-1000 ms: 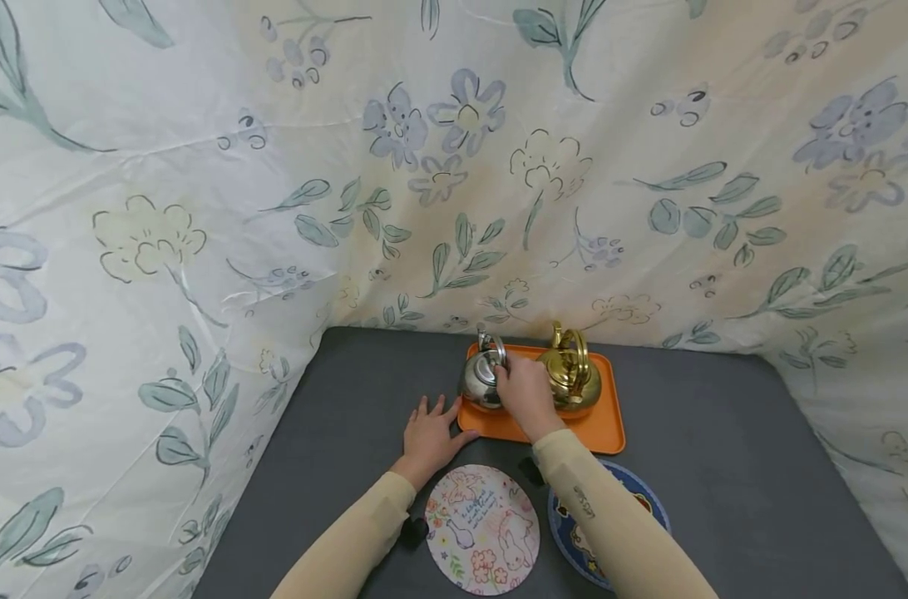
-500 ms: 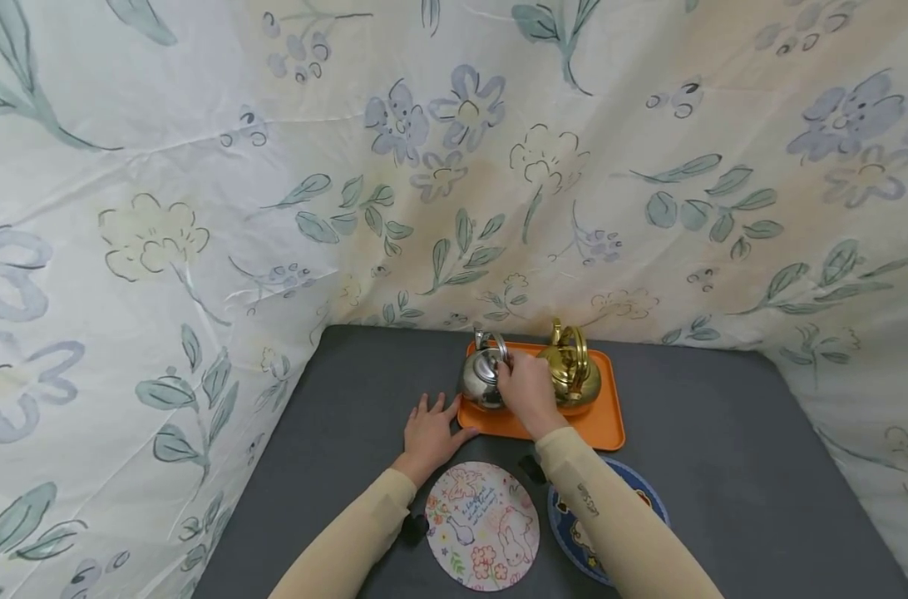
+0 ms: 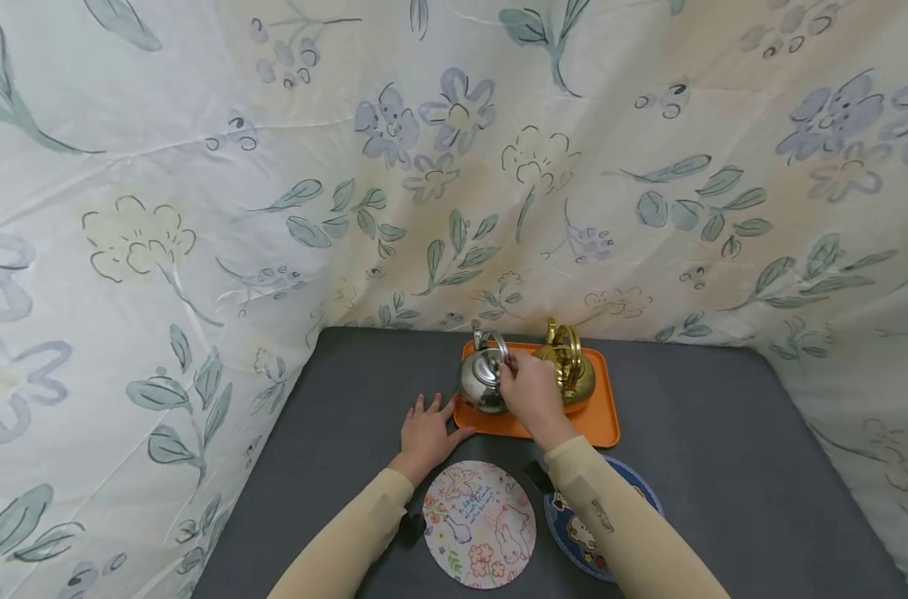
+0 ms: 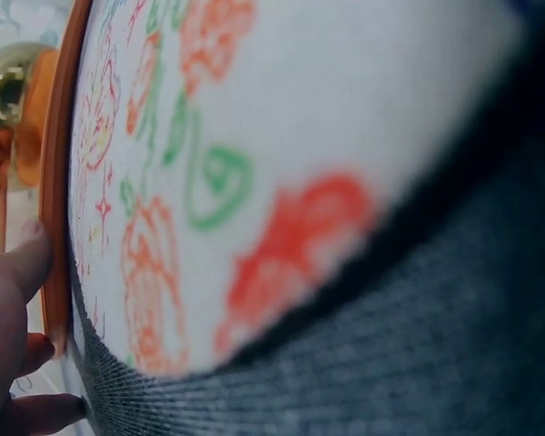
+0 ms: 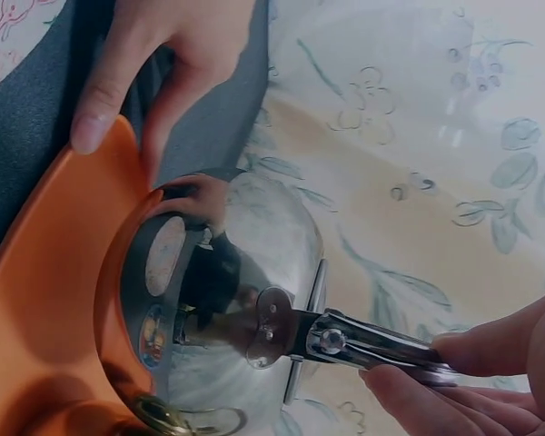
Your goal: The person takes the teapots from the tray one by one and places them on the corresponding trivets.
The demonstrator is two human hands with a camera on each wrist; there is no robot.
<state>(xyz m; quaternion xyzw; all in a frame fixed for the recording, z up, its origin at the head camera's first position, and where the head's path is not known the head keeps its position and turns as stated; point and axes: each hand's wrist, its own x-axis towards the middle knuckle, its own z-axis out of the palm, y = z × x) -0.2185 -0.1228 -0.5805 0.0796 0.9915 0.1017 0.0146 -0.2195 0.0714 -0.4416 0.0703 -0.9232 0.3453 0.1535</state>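
My right hand point(image 3: 536, 395) grips the handle point(image 5: 381, 343) of a small silver kettle point(image 3: 476, 384), thumb on one side and fingers on the other. The kettle is upright at the left end of an orange tray point(image 3: 605, 426), its shiny side point(image 5: 263, 227) mirroring the surroundings. Beside it on the tray is a gold kettle point(image 3: 584, 383), partly hidden by my right hand. My left hand point(image 3: 424, 434) rests spread at the tray's front left corner. In the right wrist view, its thumb point(image 5: 91, 132) presses on the tray rim.
A round white mat with coloured drawings point(image 3: 480, 524) lies in front of the tray. To its right is a round blue mat point(image 3: 569, 541), partly covered by my right sleeve point(image 3: 619, 507). A floral curtain point(image 3: 559, 274) hangs behind the dark tabletop point(image 3: 708, 466).
The silver kettle shows slightly higher and larger against the tray, and my right hand has shifted a little rightward with its handle. My left hand keeps its place at the tray corner.
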